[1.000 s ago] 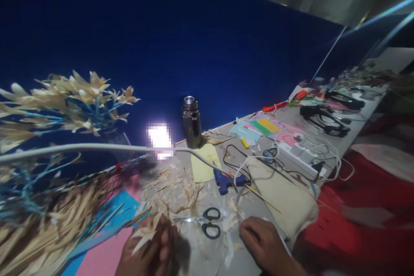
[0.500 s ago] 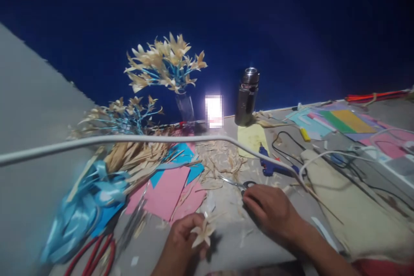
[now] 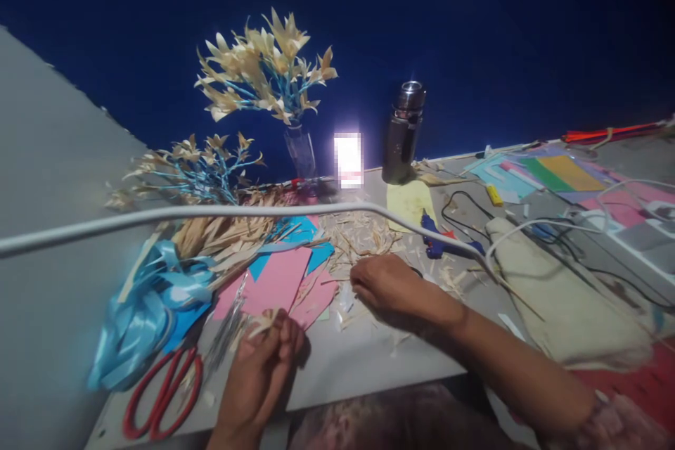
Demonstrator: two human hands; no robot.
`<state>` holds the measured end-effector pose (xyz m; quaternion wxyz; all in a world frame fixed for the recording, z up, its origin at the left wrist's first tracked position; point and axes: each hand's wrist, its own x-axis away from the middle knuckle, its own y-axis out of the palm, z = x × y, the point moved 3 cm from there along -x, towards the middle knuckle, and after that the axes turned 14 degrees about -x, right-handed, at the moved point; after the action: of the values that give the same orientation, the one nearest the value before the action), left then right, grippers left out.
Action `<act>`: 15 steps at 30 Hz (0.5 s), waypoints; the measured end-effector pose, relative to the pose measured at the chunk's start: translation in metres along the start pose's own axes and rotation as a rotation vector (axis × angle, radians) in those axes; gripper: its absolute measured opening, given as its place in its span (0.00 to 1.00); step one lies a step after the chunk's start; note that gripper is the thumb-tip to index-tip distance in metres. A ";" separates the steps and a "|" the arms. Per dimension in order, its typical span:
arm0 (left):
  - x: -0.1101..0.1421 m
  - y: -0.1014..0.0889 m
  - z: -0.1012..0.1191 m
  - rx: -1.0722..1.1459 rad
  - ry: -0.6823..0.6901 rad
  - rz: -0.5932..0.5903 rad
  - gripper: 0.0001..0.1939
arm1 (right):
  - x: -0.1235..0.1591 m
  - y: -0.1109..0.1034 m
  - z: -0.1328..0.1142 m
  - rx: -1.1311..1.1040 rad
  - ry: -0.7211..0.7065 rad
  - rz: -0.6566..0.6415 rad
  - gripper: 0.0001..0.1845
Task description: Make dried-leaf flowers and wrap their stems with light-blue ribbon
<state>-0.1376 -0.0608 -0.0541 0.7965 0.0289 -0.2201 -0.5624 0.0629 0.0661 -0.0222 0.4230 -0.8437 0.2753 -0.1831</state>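
My left hand (image 3: 264, 362), low in the middle of the view, pinches a small cream flower (image 3: 266, 323) made of dry, husk-like petals. My right hand (image 3: 382, 285) is lowered over pale fibre scraps (image 3: 353, 239), its fingers bent together and pointing left. Whatever lies under those fingertips is hidden. Just behind the right wrist, part of a dark scissor handle (image 3: 416, 272) shows; the rest is covered by the hand. Pink paper sheets (image 3: 279, 281) lie between the two hands and the dried husk strips (image 3: 216, 246).
A white cable (image 3: 211, 214) crosses the foreground. Red-handled scissors (image 3: 163, 394) and blue ribbon (image 3: 142, 316) lie left. Behind stand a vase of husk flowers (image 3: 300, 151), a bright lamp-like glow (image 3: 348, 158) and a flask (image 3: 403, 133). A blue glue gun (image 3: 448, 246) and folded cloth (image 3: 559, 295) are right.
My right hand has let go of the scissors and moved left over the scraps. My left hand has moved left and up with the flower, turning it. The view has tilted down slightly.
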 end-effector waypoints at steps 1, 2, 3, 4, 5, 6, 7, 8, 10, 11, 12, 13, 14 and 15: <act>-0.002 -0.001 0.006 0.031 0.020 0.021 0.18 | 0.000 0.002 -0.004 -0.013 -0.025 0.000 0.07; -0.005 -0.001 0.010 0.052 0.039 0.033 0.17 | -0.001 0.004 -0.008 -0.023 -0.047 0.001 0.07; -0.006 -0.001 0.013 0.063 0.052 0.039 0.17 | -0.002 0.005 -0.011 -0.025 -0.062 -0.003 0.08; -0.007 -0.002 0.015 0.065 0.058 0.047 0.16 | -0.002 0.007 -0.012 -0.016 -0.070 -0.018 0.09; -0.008 -0.003 0.016 0.059 0.057 0.058 0.15 | -0.002 0.008 -0.012 -0.001 -0.076 -0.043 0.10; -0.007 -0.004 0.015 0.044 0.049 0.070 0.15 | -0.002 0.009 -0.011 0.013 -0.082 -0.070 0.10; -0.006 -0.005 0.013 0.019 0.034 0.079 0.15 | -0.001 0.010 -0.010 0.022 -0.086 -0.091 0.10; -0.005 -0.006 0.011 -0.012 0.016 0.083 0.16 | 0.000 0.010 -0.007 0.024 -0.085 -0.094 0.10; -0.001 -0.006 0.005 -0.070 -0.025 0.071 0.19 | 0.001 0.009 -0.003 0.016 -0.082 -0.071 0.08; 0.000 -0.005 0.002 -0.089 -0.046 0.063 0.20 | 0.001 0.009 -0.002 0.012 -0.078 -0.058 0.05; 0.002 -0.003 -0.002 -0.096 -0.063 0.060 0.21 | 0.000 0.010 -0.001 0.010 -0.077 -0.062 0.04; 0.003 -0.002 -0.005 -0.094 -0.078 0.059 0.22 | 0.000 0.012 0.000 0.013 -0.078 -0.076 0.03; 0.003 0.000 -0.008 -0.087 -0.089 0.062 0.23 | 0.000 0.015 0.000 0.016 -0.079 -0.094 0.03; 0.004 0.002 -0.010 -0.082 -0.099 0.066 0.24 | -0.001 0.018 -0.001 0.017 -0.075 -0.103 0.02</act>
<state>-0.1307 -0.0653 -0.0616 0.8033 -0.0388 -0.2369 -0.5451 0.0567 0.0573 -0.0365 0.4300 -0.8595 0.2137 -0.1752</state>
